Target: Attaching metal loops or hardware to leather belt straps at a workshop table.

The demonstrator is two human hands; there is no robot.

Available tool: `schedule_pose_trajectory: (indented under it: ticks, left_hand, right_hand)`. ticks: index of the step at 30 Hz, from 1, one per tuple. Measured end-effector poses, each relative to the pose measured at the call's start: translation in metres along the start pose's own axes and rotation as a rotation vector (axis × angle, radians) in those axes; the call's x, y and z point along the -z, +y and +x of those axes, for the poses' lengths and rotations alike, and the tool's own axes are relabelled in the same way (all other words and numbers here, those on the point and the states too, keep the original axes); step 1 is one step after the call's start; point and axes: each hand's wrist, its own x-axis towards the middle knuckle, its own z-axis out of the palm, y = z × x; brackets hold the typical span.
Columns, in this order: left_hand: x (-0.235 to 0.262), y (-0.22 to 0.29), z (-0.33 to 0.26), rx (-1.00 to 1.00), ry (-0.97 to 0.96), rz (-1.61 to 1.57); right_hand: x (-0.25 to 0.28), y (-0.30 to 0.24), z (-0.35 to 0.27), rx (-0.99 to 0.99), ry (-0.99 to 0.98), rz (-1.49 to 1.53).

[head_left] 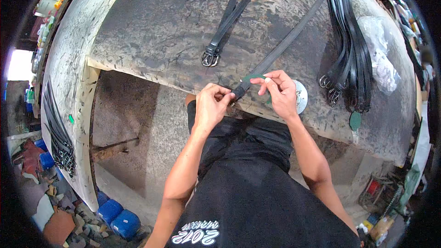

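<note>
Your table (161, 41) is stained dark grey and scuffed, curving across the upper frame. Room is cluttered: scraps (57, 227) and blue containers (117, 220) lower left. More belts lie around: a pair (232, 16) upper centre, a bunch (351, 50) upper right beside a clear plastic bag (383, 64), another bunch (57, 131) far left.

Your belt (294, 34) lies diagonally on the table, long axis from upper right down to frame centre, near end pointing lower left at the table's front edge. Your left hand (211, 105) pinches that end between thumb and fingers. Your right hand (281, 94) is just right of it, hands apart, fingertips at a green piece (251, 78) over the belt; can't tell if they grip it.

Left fingers partly cover the near end, so its fittings are hard to make out. Far end runs into the right bunch, unclear where it stops. Right hand partly hides a white disc (301, 96).
</note>
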Motion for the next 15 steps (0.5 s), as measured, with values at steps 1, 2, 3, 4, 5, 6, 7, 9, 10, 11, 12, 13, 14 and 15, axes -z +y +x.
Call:
schedule_pose_trajectory:
  ticks: [1, 2, 3, 4, 5, 6, 7, 9, 10, 11, 12, 13, 14, 15]
  left_hand:
    - [0.001, 0.002, 0.002, -0.003, -0.006, -0.01]
    - [0.002, 0.005, 0.003, -0.003, -0.007, -0.01]
    - [0.004, 0.009, 0.004, -0.005, -0.008, 0.048]
    - [0.004, 0.011, 0.004, -0.006, -0.009, 0.105]
    - [0.003, 0.009, 0.003, -0.005, -0.009, 0.105]
    - [0.002, 0.005, 0.001, -0.08, 0.022, 0.137]
    - [0.001, 0.002, -0.001, -0.156, 0.052, 0.169]
    - [-0.002, -0.005, -0.004, -0.156, 0.076, 0.174]
    - [-0.003, -0.007, -0.006, -0.157, 0.101, 0.178]
    - [-0.004, -0.01, -0.008, -0.154, 0.101, 0.178]
    - [-0.005, -0.011, -0.008, -0.185, 0.108, 0.164]
    - [-0.005, -0.012, -0.009, -0.216, 0.115, 0.151]
    - [-0.005, -0.011, -0.011, -0.214, 0.115, 0.15]
    - [-0.003, -0.006, -0.013, -0.151, 0.098, 0.086]
  right_hand:
    - [-0.002, 0.002, 0.0, 0.007, 0.003, 0.031]
    - [-0.004, 0.003, 0.001, 0.013, 0.007, 0.061]
    - [-0.007, 0.003, 0.002, 0.013, 0.006, 0.062]
    - [-0.011, 0.003, 0.003, -0.015, 0.007, 0.05]
    - [-0.013, 0.003, 0.003, -0.043, 0.008, 0.037]
    - [-0.014, 0.004, 0.003, -0.043, 0.009, 0.037]
    - [-0.015, 0.008, 0.002, -0.055, -0.005, -0.018]
    - [-0.015, 0.01, 0.001, -0.071, -0.021, -0.073]
    - [-0.014, 0.01, 0.0, -0.074, -0.046, -0.142]
    - [-0.015, 0.011, -0.001, -0.078, -0.071, -0.21]
    - [-0.015, 0.01, -0.001, -0.079, -0.072, -0.211]
    - [-0.016, 0.008, -0.002, -0.073, -0.082, -0.21]
    - [-0.016, 0.006, -0.003, -0.066, -0.092, -0.209]
    - [-0.017, 0.003, -0.003, -0.068, -0.094, -0.208]
